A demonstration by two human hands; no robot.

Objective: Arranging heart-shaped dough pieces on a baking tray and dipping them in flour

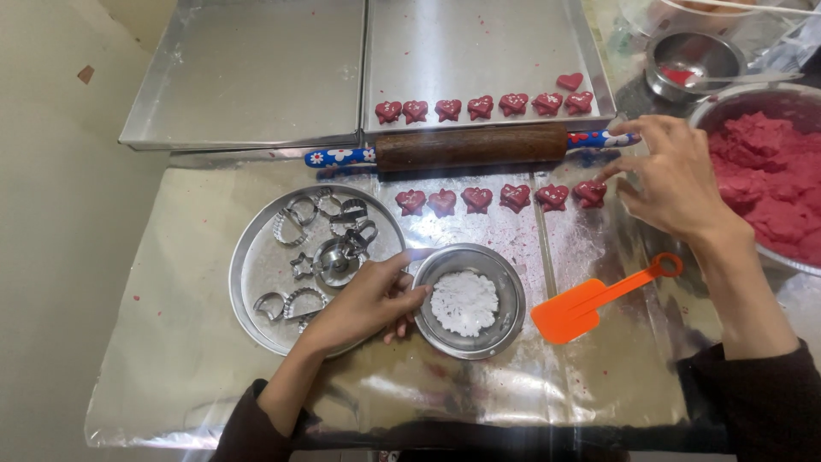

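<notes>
Dark sleeves (761,402) frame the bottom edge, and from them both bare hands reach over a work surface covered in shiny foil (197,359), crinkled and flecked with red crumbs. Beyond the foil's left side lies a plain pale floor (60,214).

Two large metal baking trays sit side by side at the far end. One tray, on the left (248,68), is bare; its neighbour on the right (479,43) carries a row of red heart-shaped dough pieces (481,107) along its near edge, with one more heart behind them. A wooden rolling pin (470,145) with blue flowered handles lies just in front of the trays. A second row of red hearts (496,198) sits directly on the foil below it.

At the right edge, a big steel bowl (727,107) holds a mound of red dough (770,180). Behind it stands a smaller steel bowl (693,60) with a spoon and a red smear inside.

A round steel plate (256,291) holds assorted metal cookie cutters (333,248). Beside it, a small steel bowl (475,338) contains white flour (463,302).

The left hand (368,304) rests over the plate's edge, fingers loosely curled and touching the flour bowl's rim, not clearly gripping it. The right hand (676,175) hovers with fingers spread and empty, fingertips just by the rightmost heart on the foil. An orange spatula (590,304) lies on the foil under that wrist.
</notes>
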